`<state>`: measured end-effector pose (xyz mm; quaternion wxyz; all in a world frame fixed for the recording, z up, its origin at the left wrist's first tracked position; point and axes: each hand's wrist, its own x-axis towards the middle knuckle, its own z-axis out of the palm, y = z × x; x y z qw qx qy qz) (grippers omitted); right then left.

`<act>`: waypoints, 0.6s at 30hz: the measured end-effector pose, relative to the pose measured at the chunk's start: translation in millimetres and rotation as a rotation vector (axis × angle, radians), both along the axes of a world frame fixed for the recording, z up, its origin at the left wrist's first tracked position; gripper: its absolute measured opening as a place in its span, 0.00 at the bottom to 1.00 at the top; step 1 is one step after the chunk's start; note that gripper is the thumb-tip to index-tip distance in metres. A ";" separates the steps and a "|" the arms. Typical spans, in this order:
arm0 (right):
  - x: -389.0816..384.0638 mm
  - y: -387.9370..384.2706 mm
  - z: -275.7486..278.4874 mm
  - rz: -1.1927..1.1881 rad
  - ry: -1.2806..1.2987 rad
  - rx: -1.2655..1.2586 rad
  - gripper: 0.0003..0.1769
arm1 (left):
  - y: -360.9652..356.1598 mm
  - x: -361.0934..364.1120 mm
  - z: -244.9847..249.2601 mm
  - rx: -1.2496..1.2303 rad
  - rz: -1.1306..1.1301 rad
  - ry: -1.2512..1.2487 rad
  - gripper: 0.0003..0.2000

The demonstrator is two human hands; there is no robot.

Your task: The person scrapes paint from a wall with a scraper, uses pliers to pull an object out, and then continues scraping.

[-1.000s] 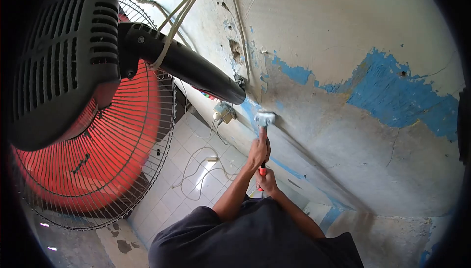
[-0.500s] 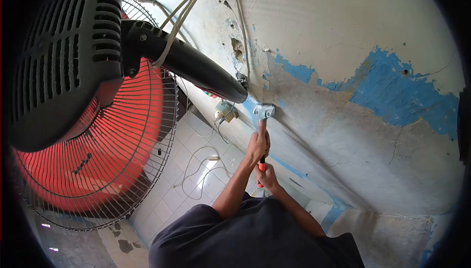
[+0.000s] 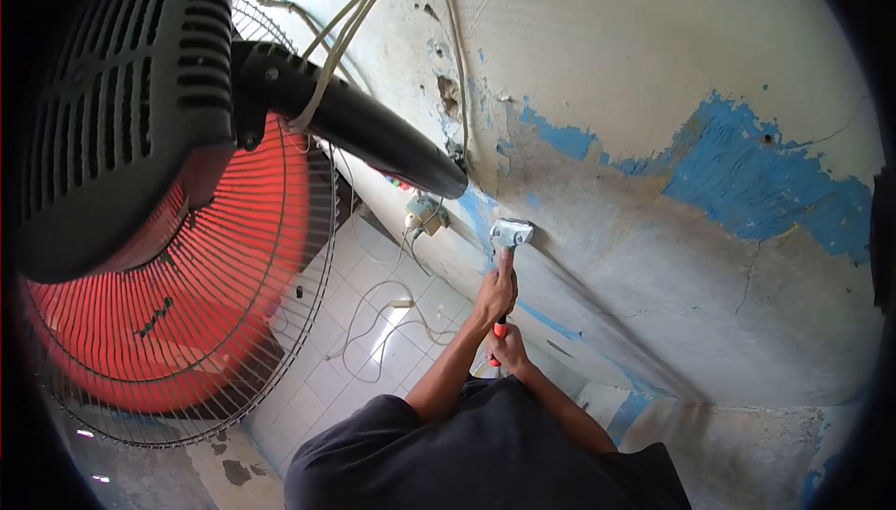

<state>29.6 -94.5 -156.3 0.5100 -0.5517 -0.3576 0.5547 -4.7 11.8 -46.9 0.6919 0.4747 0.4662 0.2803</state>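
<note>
A scraper [image 3: 511, 232] with a metal head and a red-and-black handle is held in both hands, its head up against the bare grey strip of wall [image 3: 597, 239]. My left hand [image 3: 496, 295] is closed around the shaft just below the head, with the thumb lying along it. Lower down, my right hand [image 3: 509, 347] wraps the red part of the handle near its end. Whether the blade's edge touches the wall cannot be made out. Patches of blue paint [image 3: 747, 179] show on the wall to the right, with peeled edges.
A large fan [image 3: 177, 258] with a black motor housing fills the left side, its pole [image 3: 392, 141] reaching close to the scraper. Cables hang from the pole and along the wall. A power socket [image 3: 426, 215] with plugs is on the wall. A cord [image 3: 350, 333] lies on the tiled floor [image 3: 317, 389].
The scraper and both hands have moved a little down the wall toward my body and slightly right. Both hands keep their grip.
</note>
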 end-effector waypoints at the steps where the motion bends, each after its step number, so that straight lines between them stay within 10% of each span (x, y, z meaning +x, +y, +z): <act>1: 2.1 3.6 20.0 -0.004 -0.013 -0.018 0.20 | 4.3 -0.5 17.4 -0.014 0.011 -0.035 0.35; 18: -1.3 -7.3 4.1 -0.047 -0.040 -0.013 0.24 | -2.3 -3.2 -5.5 -0.037 -0.014 -0.046 0.35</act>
